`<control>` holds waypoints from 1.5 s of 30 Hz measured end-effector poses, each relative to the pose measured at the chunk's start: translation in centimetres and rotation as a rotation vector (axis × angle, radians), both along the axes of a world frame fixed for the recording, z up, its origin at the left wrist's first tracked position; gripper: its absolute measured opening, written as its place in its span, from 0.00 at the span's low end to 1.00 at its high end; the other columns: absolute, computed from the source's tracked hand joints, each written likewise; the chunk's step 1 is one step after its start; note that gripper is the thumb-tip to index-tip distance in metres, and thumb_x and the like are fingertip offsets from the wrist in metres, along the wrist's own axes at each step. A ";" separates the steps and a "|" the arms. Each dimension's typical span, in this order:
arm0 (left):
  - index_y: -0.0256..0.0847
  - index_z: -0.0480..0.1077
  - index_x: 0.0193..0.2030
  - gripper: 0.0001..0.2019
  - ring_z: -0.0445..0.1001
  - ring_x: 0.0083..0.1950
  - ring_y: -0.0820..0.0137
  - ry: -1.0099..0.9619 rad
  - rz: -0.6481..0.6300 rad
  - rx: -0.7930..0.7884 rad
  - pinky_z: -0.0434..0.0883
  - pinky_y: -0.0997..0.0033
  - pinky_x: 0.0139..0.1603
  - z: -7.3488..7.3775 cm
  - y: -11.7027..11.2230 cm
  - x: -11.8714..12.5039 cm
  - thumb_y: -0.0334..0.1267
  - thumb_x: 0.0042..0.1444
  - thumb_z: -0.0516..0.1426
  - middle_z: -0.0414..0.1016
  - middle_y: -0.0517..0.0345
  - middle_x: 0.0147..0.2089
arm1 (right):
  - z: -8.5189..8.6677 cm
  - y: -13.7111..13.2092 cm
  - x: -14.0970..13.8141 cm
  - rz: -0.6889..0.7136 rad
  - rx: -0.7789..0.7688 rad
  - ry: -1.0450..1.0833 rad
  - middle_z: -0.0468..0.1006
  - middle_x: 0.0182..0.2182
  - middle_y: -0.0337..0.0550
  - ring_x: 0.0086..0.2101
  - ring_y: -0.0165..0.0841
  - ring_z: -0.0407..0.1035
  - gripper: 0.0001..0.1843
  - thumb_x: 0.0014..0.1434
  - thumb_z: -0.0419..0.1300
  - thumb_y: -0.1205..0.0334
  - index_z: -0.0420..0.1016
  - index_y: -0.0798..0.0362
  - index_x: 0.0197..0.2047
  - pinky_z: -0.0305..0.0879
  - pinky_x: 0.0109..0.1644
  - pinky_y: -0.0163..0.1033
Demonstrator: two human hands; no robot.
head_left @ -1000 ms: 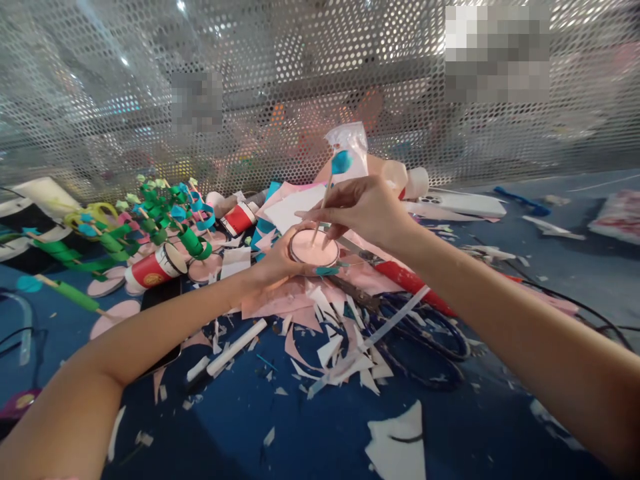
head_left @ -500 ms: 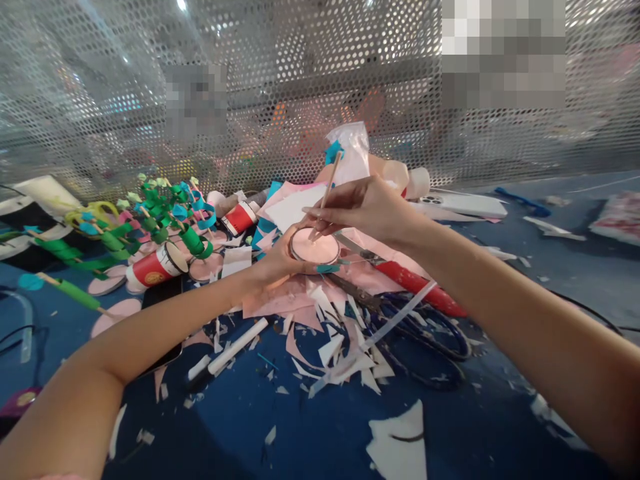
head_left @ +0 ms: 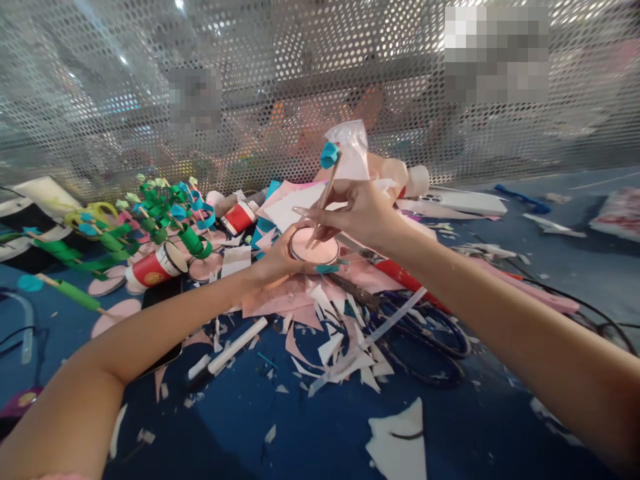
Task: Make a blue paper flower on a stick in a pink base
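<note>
My left hand (head_left: 276, 261) is curled around the side of a round base with a pink top (head_left: 314, 244) and a darker rim. My right hand (head_left: 354, 212) pinches a thin wooden stick (head_left: 327, 188), which leans slightly to the right. A blue paper shape (head_left: 329, 155) sits at the stick's upper end. The lower tip comes down onto the pink top; whether it is fixed there I cannot tell. Pink paper (head_left: 280, 300) and white paper scraps (head_left: 333, 347) lie below the hands.
Stick figures with green paper curls (head_left: 193, 239) stand at left beside a red paper cup (head_left: 157, 267). Blue-handled scissors (head_left: 450, 333), a clear glue stick (head_left: 370, 339), a marker (head_left: 237, 347) and a white phone (head_left: 465, 202) lie about. Perforated metal (head_left: 300, 80) closes the back.
My right hand has shifted slightly left and down along the stick. The blue paper shape has turned and moved a little left and lower. My left hand stays in place around the base.
</note>
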State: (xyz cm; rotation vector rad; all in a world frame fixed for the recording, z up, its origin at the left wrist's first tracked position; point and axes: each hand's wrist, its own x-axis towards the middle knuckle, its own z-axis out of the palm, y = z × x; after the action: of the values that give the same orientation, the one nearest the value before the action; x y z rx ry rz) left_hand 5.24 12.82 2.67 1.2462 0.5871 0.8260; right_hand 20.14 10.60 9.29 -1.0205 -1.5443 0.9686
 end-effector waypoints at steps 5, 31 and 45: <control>0.42 0.62 0.50 0.41 0.71 0.53 0.58 -0.022 -0.005 0.015 0.69 0.56 0.54 0.0 0.1 0.0 0.31 0.24 0.71 0.71 0.50 0.51 | 0.6 -0.1 0.7 0.079 0.017 -0.027 0.76 0.22 0.39 0.21 0.29 0.72 0.22 0.44 0.70 0.56 0.75 0.57 0.41 0.74 0.26 0.34; 0.42 0.61 0.52 0.43 0.68 0.56 0.57 -0.006 0.024 0.052 0.69 0.58 0.53 -0.5 0.3 -0.1 0.32 0.23 0.71 0.70 0.49 0.51 | 1.8 -0.7 1.6 0.012 -0.001 -0.106 0.79 0.29 0.44 0.27 0.32 0.74 0.14 0.40 0.72 0.56 0.78 0.56 0.28 0.77 0.31 0.36; 0.41 0.61 0.51 0.42 0.68 0.56 0.56 0.013 0.025 0.060 0.68 0.57 0.54 -0.4 0.2 -0.1 0.31 0.24 0.71 0.69 0.48 0.53 | 1.0 -0.2 1.0 -0.061 0.016 -0.166 0.79 0.35 0.44 0.23 0.29 0.72 0.21 0.36 0.74 0.56 0.76 0.55 0.34 0.73 0.23 0.33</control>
State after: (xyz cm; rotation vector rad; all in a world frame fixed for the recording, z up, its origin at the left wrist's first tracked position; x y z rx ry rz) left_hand 5.18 13.03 2.31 1.3021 0.5931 0.8630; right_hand 21.15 10.41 10.26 -1.1535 -1.6437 0.8460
